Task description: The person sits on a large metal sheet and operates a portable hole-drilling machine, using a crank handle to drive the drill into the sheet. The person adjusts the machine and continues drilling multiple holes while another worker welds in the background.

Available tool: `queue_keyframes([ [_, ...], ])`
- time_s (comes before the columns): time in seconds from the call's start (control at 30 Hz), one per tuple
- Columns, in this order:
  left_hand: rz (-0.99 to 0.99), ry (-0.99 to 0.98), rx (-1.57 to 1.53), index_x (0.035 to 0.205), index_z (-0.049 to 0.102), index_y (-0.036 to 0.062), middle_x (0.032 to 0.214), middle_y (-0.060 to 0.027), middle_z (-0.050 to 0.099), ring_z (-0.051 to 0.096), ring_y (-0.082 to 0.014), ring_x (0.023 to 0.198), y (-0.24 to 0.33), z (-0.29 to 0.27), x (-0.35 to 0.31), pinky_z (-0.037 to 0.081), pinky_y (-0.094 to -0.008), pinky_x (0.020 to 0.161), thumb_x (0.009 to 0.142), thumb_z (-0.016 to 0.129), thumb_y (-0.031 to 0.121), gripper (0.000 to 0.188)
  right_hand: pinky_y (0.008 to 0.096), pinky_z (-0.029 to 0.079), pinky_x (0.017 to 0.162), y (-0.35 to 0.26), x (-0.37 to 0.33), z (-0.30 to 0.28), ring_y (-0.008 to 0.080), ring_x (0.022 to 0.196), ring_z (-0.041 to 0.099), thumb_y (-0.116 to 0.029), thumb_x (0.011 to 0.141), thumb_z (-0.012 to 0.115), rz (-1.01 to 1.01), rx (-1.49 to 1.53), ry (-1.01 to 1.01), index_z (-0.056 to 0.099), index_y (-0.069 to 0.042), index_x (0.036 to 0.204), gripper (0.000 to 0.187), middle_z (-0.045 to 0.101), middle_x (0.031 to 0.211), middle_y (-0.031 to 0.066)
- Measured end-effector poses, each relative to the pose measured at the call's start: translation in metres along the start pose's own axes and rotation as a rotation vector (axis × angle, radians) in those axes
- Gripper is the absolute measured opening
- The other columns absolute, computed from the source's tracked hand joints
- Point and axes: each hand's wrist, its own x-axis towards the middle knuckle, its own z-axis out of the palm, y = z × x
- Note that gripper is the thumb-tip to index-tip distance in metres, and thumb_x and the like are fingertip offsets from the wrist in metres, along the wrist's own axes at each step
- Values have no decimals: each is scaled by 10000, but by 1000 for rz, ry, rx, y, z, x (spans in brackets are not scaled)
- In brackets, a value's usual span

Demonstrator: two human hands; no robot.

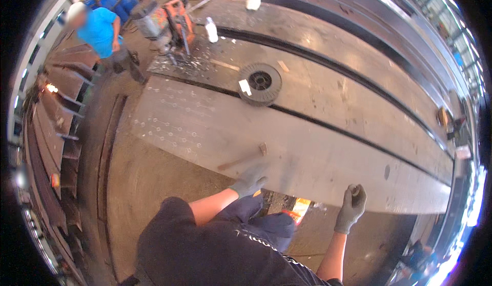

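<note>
While the left hand (pixel 250 181), in a grey work glove, sits right at the near edge of the long grey metal plate (pixel 318 158), its fingers are a bit blurred, so I can't tell if they're spread or pressed together, or whether they're on the metal at all. Closest thing to it is a hammer (pixel 240 161) lying flat on the plate, handle angled toward the lower left and head toward the upper right. Right hand (pixel 353 206), same kind of glove, is up near that edge farther right, fingers curled in around a small roundish piece (pixel 354 187) poking out the top; too small to say what it is. Left end of the plate has rows of little chalky circles (pixel 174 132) marked on it. Past its far side there's a wire spool (pixel 271 92) lying on its side face with a white tag (pixel 244 87) on it, then an orange-and-grey drill (pixel 179 22) with shavings (pixel 189 69) scattered around its base, and a white bottle (pixel 211 31) just beside that. Person in a blue shirt (pixel 100 32) stands off to the upper left, and an orange-and-white packet (pixel 300 209) is down below the near edge, between the two hands.
</note>
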Motion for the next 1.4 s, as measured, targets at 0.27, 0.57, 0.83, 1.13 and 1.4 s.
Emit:
queue_keyframes([
  [0.27, -506, -29, 11, 1456, 620, 100, 1367, -207, 669, 629, -425, 1269, 44, -104, 34, 488, -515, 1102, 1014, 625, 433, 553, 290, 517, 980, -87, 119, -17, 133, 1067, 618, -28, 994, 751, 16, 18, -84, 634, 36, 1352, 382, 667, 1149, 45],
  [0.57, -204, -23, -52, 1464, 610, 115, 1417, -186, 661, 656, -404, 1262, 182, -178, 226, 523, -494, 1071, 1033, 634, 341, 487, 263, 532, 925, -121, 275, 67, 102, 965, 629, -67, 987, 785, -94, 91, -261, 678, 11, 1311, 351, 688, 1063, 11],
  [0.83, -889, 403, -360, 1445, 653, 48, 1462, -191, 668, 637, -325, 1364, 186, -263, 156, 487, -421, 1158, 1008, 656, 299, 504, 288, 559, 905, -307, 386, 146, 113, 977, 666, -81, 965, 810, -130, 45, -545, 690, -18, 1288, 350, 725, 1104, 37],
  [1.13, -1711, 162, -243, 1329, 730, 79, 1373, -234, 704, 667, -434, 1279, 237, -173, -136, 519, -529, 1073, 964, 655, 453, 528, 304, 518, 1021, -417, 416, 172, 133, 1106, 641, -19, 972, 787, -12, 165, -716, 663, 2, 1239, 295, 678, 1136, 37],
  [1.4, -1595, 297, -365, 1246, 775, 101, 1332, -192, 731, 657, -446, 1277, 210, -186, -54, 525, -522, 1060, 984, 578, 442, 473, 303, 547, 973, -479, 412, 305, 130, 1048, 663, -75, 976, 791, -156, -19, -870, 662, 10, 1311, 369, 720, 1148, 60],
])
